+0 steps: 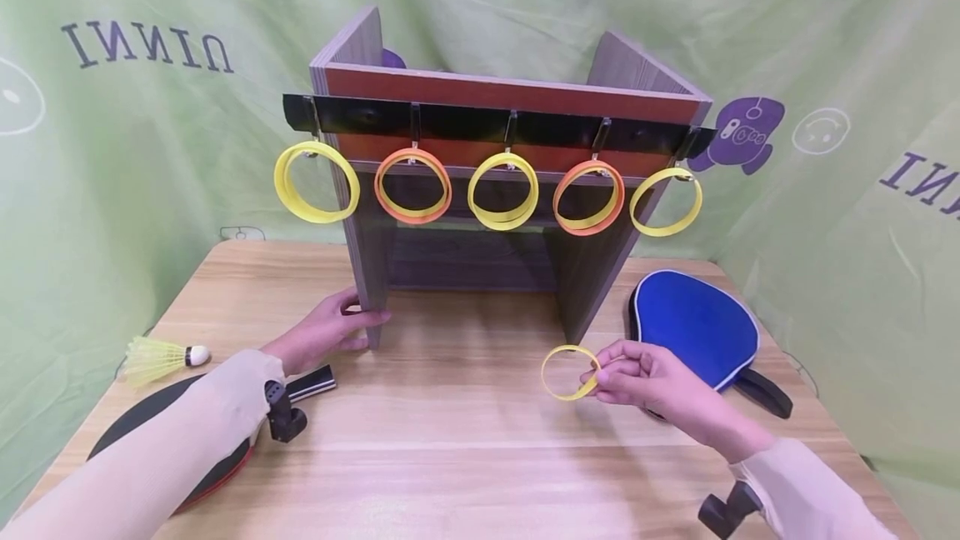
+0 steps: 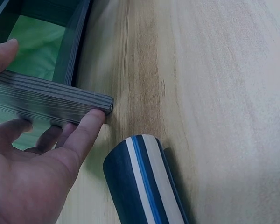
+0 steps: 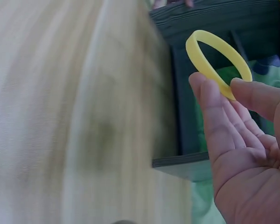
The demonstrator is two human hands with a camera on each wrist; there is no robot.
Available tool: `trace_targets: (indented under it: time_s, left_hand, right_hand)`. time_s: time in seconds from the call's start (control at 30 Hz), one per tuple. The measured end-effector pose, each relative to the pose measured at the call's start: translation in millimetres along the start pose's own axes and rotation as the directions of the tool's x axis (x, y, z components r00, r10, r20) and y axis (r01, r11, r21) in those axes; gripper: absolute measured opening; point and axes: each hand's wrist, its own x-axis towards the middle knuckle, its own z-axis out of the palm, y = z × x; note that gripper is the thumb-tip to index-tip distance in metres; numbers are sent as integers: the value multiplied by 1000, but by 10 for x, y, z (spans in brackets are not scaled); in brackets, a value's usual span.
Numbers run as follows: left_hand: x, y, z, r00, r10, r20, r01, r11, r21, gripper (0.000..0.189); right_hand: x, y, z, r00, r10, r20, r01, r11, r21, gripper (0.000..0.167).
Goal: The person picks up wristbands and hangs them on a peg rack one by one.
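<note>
A grey wood-grain shelf unit point(image 1: 369, 215) stands on the table, with a black hook strip point(image 1: 465, 119) across its upper front. Yellow wristbands point(image 1: 480, 215) and orange wristbands point(image 1: 378, 190) hang from its several hooks, some layered together. Low on the shelf's left panel, my left hand point(image 1: 333, 327) grips the front edge, thumb on the inner side and fingers outside, also seen in the left wrist view. Between thumb and fingertips, my right hand point(image 1: 645, 377) pinches one yellow wristband point(image 3: 219, 44), held in front of the shelf's right panel, below the hook row.
At the left lies a black table tennis bat point(image 1: 150, 415), partly under the left sleeve, its striped handle point(image 2: 144, 182) close to my left hand. Beyond it is a yellow shuttlecock point(image 1: 161, 358). A blue bat point(image 1: 693, 327) lies right of the shelf. Green curtains point(image 1: 847, 40) surround the table.
</note>
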Motion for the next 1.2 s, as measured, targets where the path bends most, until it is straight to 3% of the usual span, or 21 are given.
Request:
trace_targets:
  time_s: [0.2, 0.33, 0.63, 0.73, 0.83, 0.97, 1.2]
  left_hand:
    - [8, -11, -15, 1000, -3, 0, 3, 1000, 2, 75]
    - [18, -3, -24, 1000, 0, -3, 0, 1000, 4, 75]
    - [14, -10, -20, 1000, -6, -3, 6, 1000, 15, 75]
    - [13, -18, -16, 1000, -4, -4, 4, 1000, 10, 75]
    - [14, -21, -10, 1000, -2, -4, 2, 1000, 6, 75]
    - [4, -17, -6, 1000, 1, -4, -1, 1000, 6, 74]
    - [-3, -4, -1, 1000, 9, 3, -9, 1000, 5, 74]
  right_hand:
    - [-43, -301, -47, 995, -85, -48, 83, 995, -51, 12]
    - [-90, -614, -138, 979, -172, -105, 163, 983, -89, 14]
    - [-188, -1150, -267, 904, -400, -149, 409, 912, 28, 27]
    - [-181, -1248, -267, 874, -441, -202, 465, 882, 84, 28]
    - [-165, -1303, -277, 857, -429, -285, 484, 860, 160, 28]
    - [-126, -1334, -303, 851, -369, -373, 471, 851, 232, 26]
    - [-35, -1302, -340, 846, -351, -402, 480, 829, 287, 21]
